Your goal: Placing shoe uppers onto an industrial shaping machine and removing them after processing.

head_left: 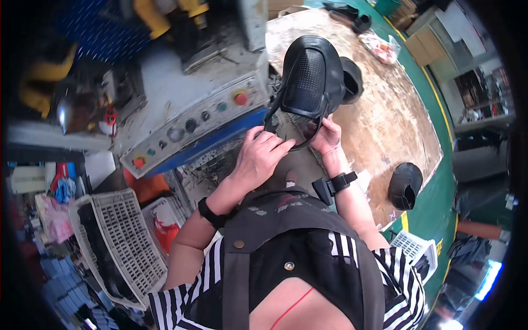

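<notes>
A dark apron (297,213) over a striped shirt (400,280) lies closest. Beyond it, the left hand (262,158) and right hand (328,141), fingers nearly closed, pinch opposite sides of a black shoe's (308,77) opening, at the left edge of the table (396,118). A control panel (181,122) stands left of the table; another shoe (405,184) rests toward its near end.

black shoe (353,82) partly hidden behind perforated shoe (306,77) — yellow machinery (151,18) cut off above
</notes>
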Tool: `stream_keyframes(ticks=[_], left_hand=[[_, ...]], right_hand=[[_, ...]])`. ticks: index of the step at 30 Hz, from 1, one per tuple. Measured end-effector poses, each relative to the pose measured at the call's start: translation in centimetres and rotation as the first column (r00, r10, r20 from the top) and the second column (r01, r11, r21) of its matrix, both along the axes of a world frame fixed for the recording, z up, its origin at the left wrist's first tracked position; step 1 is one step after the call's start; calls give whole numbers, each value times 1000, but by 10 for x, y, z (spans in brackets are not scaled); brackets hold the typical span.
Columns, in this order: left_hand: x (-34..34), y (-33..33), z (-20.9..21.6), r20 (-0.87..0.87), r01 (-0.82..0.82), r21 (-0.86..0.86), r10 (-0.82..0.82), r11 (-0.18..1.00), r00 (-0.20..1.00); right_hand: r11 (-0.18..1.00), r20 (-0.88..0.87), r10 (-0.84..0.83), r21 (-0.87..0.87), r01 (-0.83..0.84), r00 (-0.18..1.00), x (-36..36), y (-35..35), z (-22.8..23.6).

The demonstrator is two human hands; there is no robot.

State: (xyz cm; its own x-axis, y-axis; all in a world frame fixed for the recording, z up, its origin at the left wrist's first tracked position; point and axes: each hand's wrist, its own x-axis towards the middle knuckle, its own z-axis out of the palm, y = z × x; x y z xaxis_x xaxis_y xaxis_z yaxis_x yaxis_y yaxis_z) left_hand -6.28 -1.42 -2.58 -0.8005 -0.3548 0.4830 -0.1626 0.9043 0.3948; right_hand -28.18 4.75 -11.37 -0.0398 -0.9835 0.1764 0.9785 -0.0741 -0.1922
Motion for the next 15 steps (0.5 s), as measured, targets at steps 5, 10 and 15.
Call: stream_keyframes(ticks=[5,10,15], left_hand=[[-97,-6,-8,-50,77,-121,-83,990,995],[-218,-40,-52,-15,140,-111,-143,984,990],[-298,-71,-127,-20,-22,79,24,997,1000]], right_hand=[[984,-109,-166,-75,159,980,-84,16,13],[724,-465,-436,327,608,770,-167,45,6],[495,-635,-370,482,723,677,-191,79,-33]])
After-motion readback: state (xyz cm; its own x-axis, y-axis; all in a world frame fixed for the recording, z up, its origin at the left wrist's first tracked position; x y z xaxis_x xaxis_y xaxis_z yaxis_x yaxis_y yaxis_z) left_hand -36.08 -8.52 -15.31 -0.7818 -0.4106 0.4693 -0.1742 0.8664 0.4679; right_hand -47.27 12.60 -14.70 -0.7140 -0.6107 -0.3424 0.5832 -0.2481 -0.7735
